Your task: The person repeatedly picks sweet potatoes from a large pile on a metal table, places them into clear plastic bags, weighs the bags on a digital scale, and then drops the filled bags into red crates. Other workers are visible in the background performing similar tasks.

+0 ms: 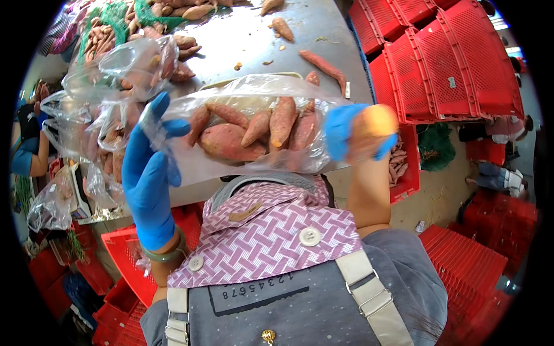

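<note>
A clear plastic bag (246,93) lies before me at the table's near edge, with several sweet potatoes (229,140) inside it. My left hand (149,181), in a blue glove, is at the bag's left end; its fingers are spread and hooked into the film, holding the rim. To the right of the bag, my right hand (342,132) grips a sweet potato (376,125), blurred by motion. An orange patch shows on its near end, like cut flesh. A pale tray rim (277,74) shows behind the bag.
Filled plastic bags (130,73) crowd the table's left side, by green netting (114,19). Loose sweet potatoes (324,67) lie on the metal table (246,39). Red crates (450,65) are stacked at right; another red crate (409,181) holds sweet potatoes. Other people (497,173) are nearby.
</note>
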A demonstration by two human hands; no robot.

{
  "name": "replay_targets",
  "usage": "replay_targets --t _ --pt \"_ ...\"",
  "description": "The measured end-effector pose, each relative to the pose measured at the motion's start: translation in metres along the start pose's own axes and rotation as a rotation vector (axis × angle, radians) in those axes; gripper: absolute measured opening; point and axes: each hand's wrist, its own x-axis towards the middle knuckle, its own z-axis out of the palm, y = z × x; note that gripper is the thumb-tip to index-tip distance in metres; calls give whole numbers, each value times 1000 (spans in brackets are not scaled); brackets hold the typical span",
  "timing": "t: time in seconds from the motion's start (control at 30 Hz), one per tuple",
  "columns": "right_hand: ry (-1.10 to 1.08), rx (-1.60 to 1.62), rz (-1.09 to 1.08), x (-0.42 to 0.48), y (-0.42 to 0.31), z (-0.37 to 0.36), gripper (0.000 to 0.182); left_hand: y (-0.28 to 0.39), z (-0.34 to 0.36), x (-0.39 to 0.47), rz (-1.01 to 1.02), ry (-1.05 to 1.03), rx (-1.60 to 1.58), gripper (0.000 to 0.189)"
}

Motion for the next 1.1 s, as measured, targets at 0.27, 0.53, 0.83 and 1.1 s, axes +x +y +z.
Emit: replay_targets --t 0.27,0.53,0.83,1.1 --pt "803 383 -200 -89 -6 -22 54 -2 0 -3 9 -16 19 54" --pt "1301 375 -414 -139 78 7 35 -26 15 30 -70 -91 -39 45" --pt "1854 800 -832 -338 173 61 16 -54 192 73 -226 -535 -101 45" --pt "2342 1154 -856 -512 200 21 19 -63 351 60 -255 -590 -38 44"
